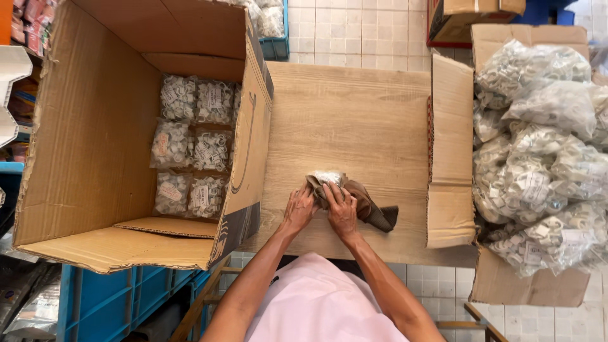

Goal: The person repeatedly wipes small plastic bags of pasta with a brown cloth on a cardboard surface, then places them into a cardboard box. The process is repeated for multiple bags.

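Both hands work at the centre of the wooden tabletop (354,114). The left hand (299,209) rests at 7 o'clock of a small clear bag (328,177) of white parts, which is partly wrapped in brown paper (373,212). Its fingers (306,194) are curled and pressed against the left edge of the paper. The right hand (342,209) lies just beside the left hand, on top of the paper. Its fingers (332,191) are bent and pinch a fold of the paper against the bag. The free end of the paper trails toward 4 o'clock and lies flat on the tabletop.

At 9 o'clock of the hands, a large open cardboard box (95,126) lies on its side. Inside it, packed bags (193,149) of white parts are stacked in two columns against the back wall. One flap of this box overlaps the left edge of the tabletop.

At 3 o'clock, a second open box (451,152) holds a loose heap of similar bags (544,158). Its near flap touches the right edge of the tabletop.

At 7 o'clock, below the large box, stands a blue crate (107,304). A white tiled floor (354,28) shows at 12 o'clock.
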